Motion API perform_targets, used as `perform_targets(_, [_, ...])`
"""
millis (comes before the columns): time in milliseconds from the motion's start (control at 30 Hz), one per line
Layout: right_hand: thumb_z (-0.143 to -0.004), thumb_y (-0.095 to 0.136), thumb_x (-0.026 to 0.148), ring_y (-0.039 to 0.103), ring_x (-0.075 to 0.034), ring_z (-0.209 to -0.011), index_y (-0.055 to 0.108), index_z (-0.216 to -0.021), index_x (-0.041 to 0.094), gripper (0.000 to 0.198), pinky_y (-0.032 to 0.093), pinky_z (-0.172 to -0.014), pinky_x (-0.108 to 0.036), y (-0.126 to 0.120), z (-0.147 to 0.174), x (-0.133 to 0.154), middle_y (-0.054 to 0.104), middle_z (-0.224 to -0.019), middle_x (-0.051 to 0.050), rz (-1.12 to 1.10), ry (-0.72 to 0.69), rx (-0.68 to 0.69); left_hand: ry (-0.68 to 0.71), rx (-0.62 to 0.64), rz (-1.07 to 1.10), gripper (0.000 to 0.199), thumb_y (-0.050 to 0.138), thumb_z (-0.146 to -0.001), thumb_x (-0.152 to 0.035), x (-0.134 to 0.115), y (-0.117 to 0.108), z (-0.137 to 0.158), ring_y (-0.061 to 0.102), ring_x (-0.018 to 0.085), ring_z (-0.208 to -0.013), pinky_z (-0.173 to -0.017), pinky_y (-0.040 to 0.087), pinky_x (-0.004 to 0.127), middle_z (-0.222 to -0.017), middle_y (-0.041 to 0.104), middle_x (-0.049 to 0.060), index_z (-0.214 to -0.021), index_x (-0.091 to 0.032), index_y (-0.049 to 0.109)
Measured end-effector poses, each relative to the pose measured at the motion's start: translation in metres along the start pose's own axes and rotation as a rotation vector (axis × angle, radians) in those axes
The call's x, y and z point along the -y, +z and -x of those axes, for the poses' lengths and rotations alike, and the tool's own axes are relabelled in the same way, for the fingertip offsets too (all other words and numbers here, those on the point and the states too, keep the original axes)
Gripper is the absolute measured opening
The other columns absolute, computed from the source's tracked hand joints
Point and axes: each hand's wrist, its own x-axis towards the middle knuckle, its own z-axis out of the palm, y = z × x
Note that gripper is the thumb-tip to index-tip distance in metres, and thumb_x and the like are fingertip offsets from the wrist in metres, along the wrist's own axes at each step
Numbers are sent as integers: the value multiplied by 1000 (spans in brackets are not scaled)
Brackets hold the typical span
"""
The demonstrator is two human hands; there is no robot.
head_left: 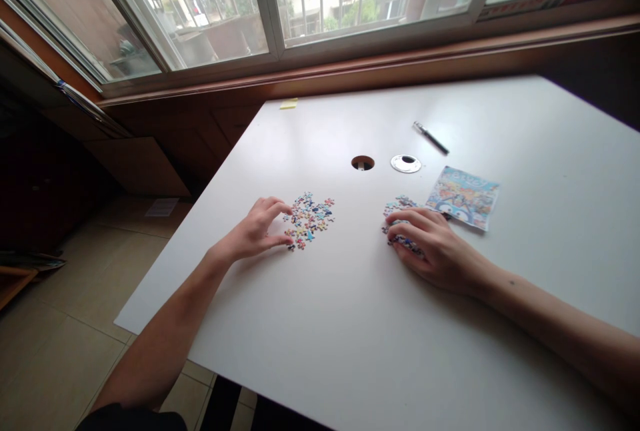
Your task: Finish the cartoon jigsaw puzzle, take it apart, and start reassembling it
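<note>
While palm-down, right grip (436,244) over pieces (401,201).

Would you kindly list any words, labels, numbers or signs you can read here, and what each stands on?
No text is readable.
Picture sheet: large lettering across its top, too blurred to read.
Yellow note: any writing is too small to tell.

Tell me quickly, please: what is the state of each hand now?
Left hand: open, spread at the edge of the left puzzle pile.
Right hand: curled over the right puzzle pile; whether it holds anything cannot be told.
</note>
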Motion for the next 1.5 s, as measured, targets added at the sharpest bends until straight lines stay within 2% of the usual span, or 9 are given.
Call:
perform_targets(100, [-90, 57, 21, 55, -30, -118, 59, -103, 25, 14, 44, -96, -49, 0, 0, 0, 63, -123, -9, 1, 1, -1, -44, -121, 2, 23, 50, -100, -38, 2, 5, -5, 53, 24, -114, -100, 44, 40, -117, 61, 8, -115, -23, 59])
perform_targets(267, [-90, 57, 21, 54, -29, -118, 59, -103, 25, 13, 44, -97, -49, 0, 0, 1, 62, -123, -9, 0, 2, -3, -145, -9, 82, 18, 55, -94, -32, 16, -16, 6, 58, 19, -95, -74, 50, 29, -106, 62, 6, -106, -22, 64])
perform_targets(533, [-89, 57, 21, 55, -29, -117, 59, -103, 25, 14, 44, -97, -49, 0, 0, 0, 63, -122, -9, -5, 0, -5, -114, 75, 48, 36, 71, -83, -41, 18, -17, 7, 54, 25, -114, -99, 48, 39, -121, 56, 8, -114, -25, 62])
perform_targets(667, [-89, 57, 21, 56, -30, -116, 60, -103, 25, 15, 45, -96, -49, 0, -1, 1, 63, -123, -9, -11, 9, -1, -153, -72, 10, 26, 51, -96, -38, 19, -16, 6, 57, 22, -101, -95, 48, 40, -110, 60, 8, -115, -22, 60])
perform_targets(800, [-89, 58, 21, 56, -30, -116, 61, -101, 25, 14, 45, -97, -49, -1, -1, 1, 64, -122, -9, -18, 12, -3, -151, 27, -9, 33, 65, -84, -34, 23, -21, 9, 56, 22, -101, -92, 49, 39, -111, 59, 7, -115, -23, 62])
perform_targets(967, [-89, 57, 21, 56, -29, -116, 61, -101, 25, 12, 44, -96, -49, -2, -1, 3, 64, -122, -9, -18, 18, -10, -202, -4, 51, 31, 56, -93, -41, 26, -26, 13, 56, 21, -100, -81, 52, 33, -109, 60, 8, -117, -22, 61])
perform_targets(1100, [-90, 57, 22, 56, -29, -116, 60, -101, 25, 13, 44, -96, -48, -2, -1, 3, 63, -122, -9, -15, 13, -3, -185, 182, 102, 59, 74, -81, -48, 35, -38, 23, 56, 21, -104, -84, 53, 32, -117, 57, 7, -133, -29, 54])
perform_targets(1267, [-89, 57, 22, 56, -30, -116, 59, -103, 25, 14, 44, -96, -49, 0, -1, 0, 63, -122, -9, -6, 6, 2, -221, -60, -36, 57, 62, -88, -60, 37, -15, 13, 53, 26, -117, -101, 47, 44, -123, 58, 10, -133, -25, 55])
perform_targets(1500, [-89, 57, 23, 57, -30, -116, 60, -102, 25, 13, 45, -96, -50, 0, -2, 1, 64, -123, -9, -12, 14, -14, -82, 95, -227, 109, 58, -75, -83, -9, 43, -36, 1, 44, -153, -122, 11, 62, -168, 2, 11, -160, -30, 14])
